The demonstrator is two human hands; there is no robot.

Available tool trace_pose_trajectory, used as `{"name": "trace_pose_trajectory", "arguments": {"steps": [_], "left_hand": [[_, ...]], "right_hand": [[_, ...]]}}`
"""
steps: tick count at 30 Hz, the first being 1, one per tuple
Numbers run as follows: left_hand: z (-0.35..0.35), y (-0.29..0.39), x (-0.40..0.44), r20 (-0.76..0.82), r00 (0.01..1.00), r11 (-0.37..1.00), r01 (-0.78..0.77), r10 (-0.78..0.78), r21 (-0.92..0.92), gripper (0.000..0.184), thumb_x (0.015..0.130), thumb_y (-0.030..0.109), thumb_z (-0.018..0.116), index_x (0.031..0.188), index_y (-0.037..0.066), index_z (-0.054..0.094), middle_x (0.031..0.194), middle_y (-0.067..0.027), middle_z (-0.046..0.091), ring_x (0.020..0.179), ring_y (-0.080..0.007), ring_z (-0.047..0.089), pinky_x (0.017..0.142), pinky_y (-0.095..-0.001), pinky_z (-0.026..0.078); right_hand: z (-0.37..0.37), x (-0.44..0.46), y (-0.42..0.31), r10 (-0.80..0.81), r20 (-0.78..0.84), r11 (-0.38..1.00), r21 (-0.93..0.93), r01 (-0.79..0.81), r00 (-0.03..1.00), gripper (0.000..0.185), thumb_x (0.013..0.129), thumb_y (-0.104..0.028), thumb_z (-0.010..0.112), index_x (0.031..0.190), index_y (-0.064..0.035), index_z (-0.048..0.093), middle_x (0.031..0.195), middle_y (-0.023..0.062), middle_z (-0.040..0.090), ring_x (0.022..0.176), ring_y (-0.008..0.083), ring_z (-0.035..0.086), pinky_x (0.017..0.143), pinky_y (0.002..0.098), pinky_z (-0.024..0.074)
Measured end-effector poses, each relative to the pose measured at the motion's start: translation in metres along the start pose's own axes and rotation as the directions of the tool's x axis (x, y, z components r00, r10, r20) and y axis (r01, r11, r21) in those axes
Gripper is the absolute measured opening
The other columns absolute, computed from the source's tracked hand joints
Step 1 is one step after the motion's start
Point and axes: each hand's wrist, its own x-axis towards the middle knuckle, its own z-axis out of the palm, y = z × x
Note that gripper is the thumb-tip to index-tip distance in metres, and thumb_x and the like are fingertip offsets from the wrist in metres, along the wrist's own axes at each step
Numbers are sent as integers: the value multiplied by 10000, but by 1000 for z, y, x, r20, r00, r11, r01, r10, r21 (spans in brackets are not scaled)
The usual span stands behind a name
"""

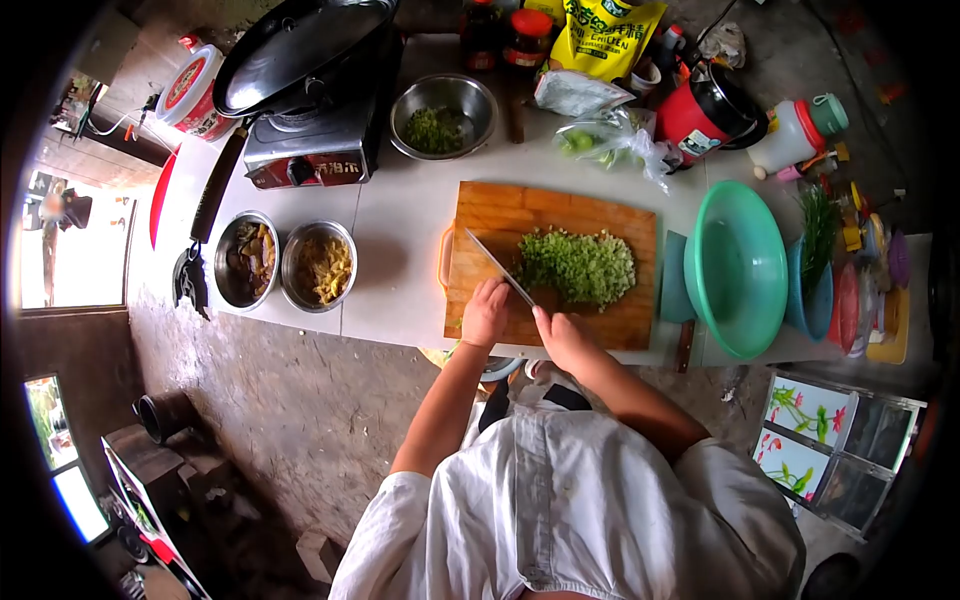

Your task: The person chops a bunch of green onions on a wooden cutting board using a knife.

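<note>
A kitchen knife (497, 261) slants over the wooden cutting board (490, 205), its tip pointing to the far left. My right hand (566, 340) is closed around its handle near the board's front edge. Curled fingers of my left hand (485, 313) are at the near side of the blade; whether they pinch anything is hidden. Finely chopped green vegetable (580, 266) lies heaped on the board, right of the blade. Small green bits are close to my left hand.
Left of the board stand two steel bowls of food, one with dark pieces (247, 262), one with yellowish pieces (320, 266). Behind are a gas stove (310, 150) with a wok (300, 60) and a steel bowl of greens (443, 117). A green basin (738, 270) and a cleaver (679, 290) are at right.
</note>
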Motion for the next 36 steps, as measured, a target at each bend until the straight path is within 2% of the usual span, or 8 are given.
{"name": "trace_pose_trajectory", "arguments": {"steps": [6, 11, 14, 18, 21, 26, 31, 36], "left_hand": [[-4, 4, 5, -7, 1000, 1000, -18, 19, 7, 250, 630, -1, 587, 874, 36, 547, 971, -110, 550, 890, -302, 527, 782, -369, 455], [-34, 22, 9, 138, 985, 988, -123, 109, 98, 310, 653, 86, 641, 949, 45, 559, 1058, -102, 549, 943, -291, 514, 833, -372, 436], [-23, 9, 4, 156, 979, 985, -145, 130, 90, 276, 717, 84, 615, 988, 61, 567, 1073, -91, 561, 931, -303, 523, 810, -381, 445], [-3, 7, 1, 124, 988, 988, -109, 95, 110, 280, 706, 43, 594, 984, 61, 567, 1075, -91, 558, 928, -308, 523, 817, -382, 447], [9, 13, 14, 117, 987, 987, -124, 113, 98, 377, 634, -38, 515, 1002, 38, 534, 1079, -114, 534, 939, -302, 506, 842, -368, 439], [13, 20, 26, 125, 990, 986, -84, 66, 145, 336, 656, -17, 515, 987, 44, 525, 1051, -112, 534, 958, -305, 505, 843, -371, 435], [0, 15, 20, 65, 998, 990, -27, 18, 137, 285, 686, 80, 652, 947, 46, 540, 999, -110, 542, 916, -310, 519, 823, -390, 435], [1, 9, 18, 84, 995, 994, -58, 50, 89, 294, 694, 60, 634, 966, 35, 527, 1012, -114, 533, 923, -311, 515, 819, -377, 439]], "right_hand": [[8, 11, 0, 25, -71, 1000, -3, -25, 997, 657, 919, -465, 336, 561, 25, 588, 597, 268, 564, 609, 426, 591, 584, 498, 473], [2, 14, 11, 2, -15, 989, 147, 0, 1000, 667, 922, -465, 326, 589, 44, 600, 613, 288, 560, 626, 440, 585, 599, 502, 475], [3, 17, 19, -17, -8, 987, 163, 18, 1000, 664, 922, -465, 329, 591, 43, 600, 610, 282, 561, 632, 439, 586, 606, 501, 471], [-6, 16, 31, -26, 14, 976, 219, 22, 1000, 658, 921, -465, 330, 595, 36, 605, 617, 274, 565, 632, 434, 587, 611, 495, 472], [-14, 13, 47, -65, -44, 989, 132, 71, 997, 645, 921, -465, 325, 623, 27, 617, 627, 266, 571, 629, 425, 589, 607, 491, 473], [-23, 6, 47, -12, -41, 995, 102, 16, 999, 621, 921, -462, 327, 656, 14, 625, 626, 254, 580, 611, 425, 587, 602, 494, 474], [-20, -3, 40, -40, -58, 997, 69, 44, 998, 587, 924, -442, 346, 647, 2, 612, 618, 244, 574, 595, 417, 581, 577, 499, 459], [-23, -7, 35, -30, -39, 998, 58, 33, 999, 575, 931, -428, 343, 660, 7, 604, 630, 249, 570, 604, 425, 572, 573, 498, 445]]}}
